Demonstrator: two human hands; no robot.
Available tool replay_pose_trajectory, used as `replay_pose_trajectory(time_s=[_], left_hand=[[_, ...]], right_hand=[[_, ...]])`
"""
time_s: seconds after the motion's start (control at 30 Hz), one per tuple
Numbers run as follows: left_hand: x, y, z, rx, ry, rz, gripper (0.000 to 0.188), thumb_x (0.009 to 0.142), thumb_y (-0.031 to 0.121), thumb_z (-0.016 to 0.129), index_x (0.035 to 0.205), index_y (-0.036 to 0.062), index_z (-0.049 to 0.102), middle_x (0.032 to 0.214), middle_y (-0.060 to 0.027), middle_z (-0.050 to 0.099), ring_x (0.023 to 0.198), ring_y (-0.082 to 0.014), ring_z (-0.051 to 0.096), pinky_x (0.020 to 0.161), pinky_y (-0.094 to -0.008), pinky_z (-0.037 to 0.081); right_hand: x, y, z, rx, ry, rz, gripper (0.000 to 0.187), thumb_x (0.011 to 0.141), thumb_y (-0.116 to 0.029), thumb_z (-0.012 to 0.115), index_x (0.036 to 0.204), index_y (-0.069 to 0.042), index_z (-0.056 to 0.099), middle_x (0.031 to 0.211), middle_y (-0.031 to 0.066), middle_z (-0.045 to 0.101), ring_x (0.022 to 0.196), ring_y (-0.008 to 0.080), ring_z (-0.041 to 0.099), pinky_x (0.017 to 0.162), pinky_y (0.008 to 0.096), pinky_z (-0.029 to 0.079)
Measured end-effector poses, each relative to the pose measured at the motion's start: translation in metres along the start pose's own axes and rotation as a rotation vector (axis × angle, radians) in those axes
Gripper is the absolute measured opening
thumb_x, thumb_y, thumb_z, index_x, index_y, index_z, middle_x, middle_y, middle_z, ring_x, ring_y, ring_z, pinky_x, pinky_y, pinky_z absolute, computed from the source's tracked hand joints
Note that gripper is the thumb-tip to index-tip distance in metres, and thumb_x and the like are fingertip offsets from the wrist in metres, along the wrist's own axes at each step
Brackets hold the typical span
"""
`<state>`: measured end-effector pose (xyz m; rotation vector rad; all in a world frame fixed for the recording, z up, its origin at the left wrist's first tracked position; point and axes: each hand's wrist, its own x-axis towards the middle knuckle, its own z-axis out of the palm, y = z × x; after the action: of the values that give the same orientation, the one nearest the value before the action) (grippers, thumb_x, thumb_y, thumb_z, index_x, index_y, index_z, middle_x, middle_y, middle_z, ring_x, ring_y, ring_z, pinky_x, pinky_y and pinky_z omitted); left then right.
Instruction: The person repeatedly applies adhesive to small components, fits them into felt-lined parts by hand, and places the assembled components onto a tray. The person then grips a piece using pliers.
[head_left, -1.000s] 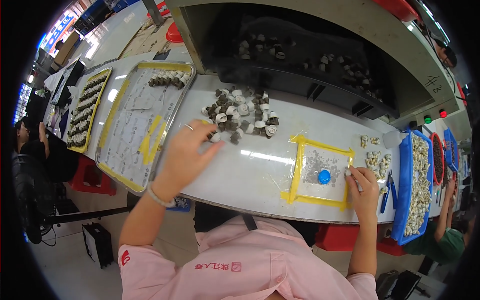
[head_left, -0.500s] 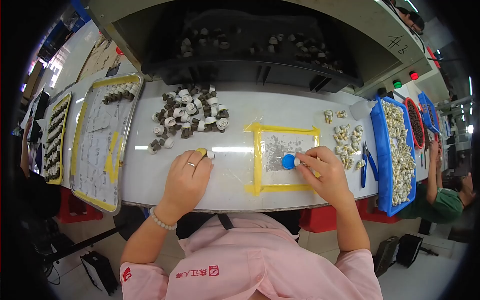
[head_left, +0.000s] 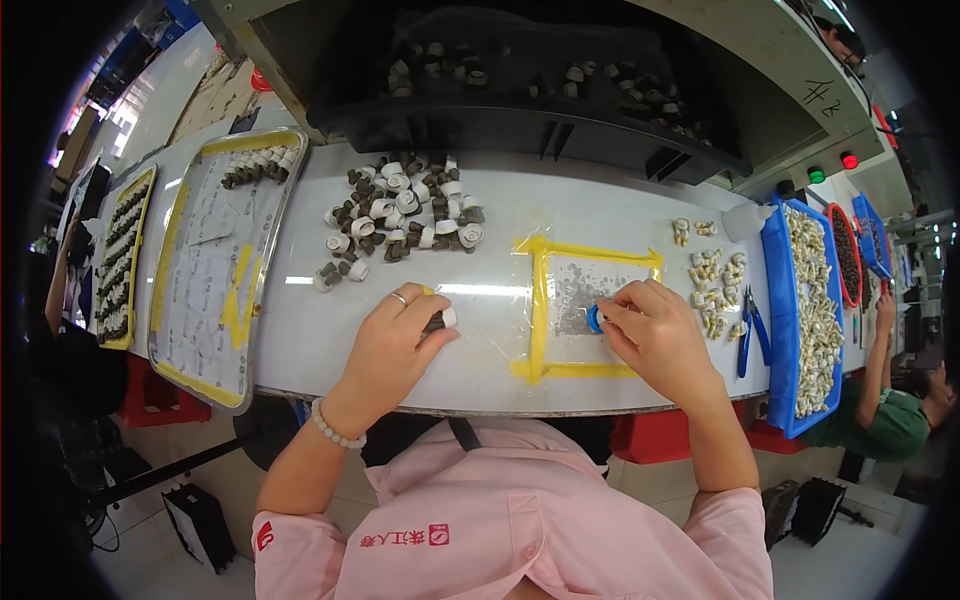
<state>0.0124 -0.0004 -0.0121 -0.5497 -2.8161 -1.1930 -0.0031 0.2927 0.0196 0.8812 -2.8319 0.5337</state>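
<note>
My left hand (head_left: 388, 350) pinches a small dark fitting with a white cap (head_left: 447, 317) just above the table, left of the taped square. A bit of yellow shows at its fingertips. Over the taped square (head_left: 540, 300), my right hand (head_left: 660, 335) is closed on a small white part (head_left: 601, 315), mostly hidden by the fingers. That part is at a small round blue dish (head_left: 594, 322), whose right side the fingers cover. Similar dark fittings with white caps (head_left: 397, 205) lie in a loose heap beyond my left hand.
Loose cream-coloured parts (head_left: 708, 298), blue-handled pliers (head_left: 745, 340) and a blue bin (head_left: 775, 330) of such parts are at the right. A white squeeze bottle (head_left: 745, 220) stands behind. Left is a metal tray (head_left: 205, 290). A dark-interior machine (head_left: 540, 125) borders the back; people work at both sides.
My right hand has brought its small part over the blue dish, now largely covered by the fingers. My left hand has turned its fitting so more shows. The whole view has shifted slightly.
</note>
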Motion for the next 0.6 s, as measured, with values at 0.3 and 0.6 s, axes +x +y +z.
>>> replay_pose_trajectory(time_s=[0.3,0.6], left_hand=[[-0.009,0.015,0.024,-0.573,0.097,0.013,0.03,0.074,-0.011,0.068,0.101,-0.0021,0.058,0.098,-0.013,0.062,0.089,-0.0192,0.063,0.078,-0.0278,0.055],[-0.012,0.027,0.05,-0.678,0.062,0.084,0.034,0.075,-0.01,0.068,0.106,-0.0011,0.057,0.101,-0.0142,0.063,0.093,-0.0203,0.063,0.083,-0.0291,0.054]], right_hand=[[-0.008,0.002,0.003,0.192,0.127,0.075,0.023,0.071,-0.002,0.071,0.093,-0.001,0.068,0.084,0.0088,0.06,0.072,0.0241,0.059,0.062,0.0335,0.049],[-0.016,-0.013,0.004,0.679,0.133,0.225,0.025,0.078,0.0,0.067,0.102,0.0,0.067,0.091,0.0096,0.062,0.076,0.0193,0.06,0.067,0.0275,0.048]])
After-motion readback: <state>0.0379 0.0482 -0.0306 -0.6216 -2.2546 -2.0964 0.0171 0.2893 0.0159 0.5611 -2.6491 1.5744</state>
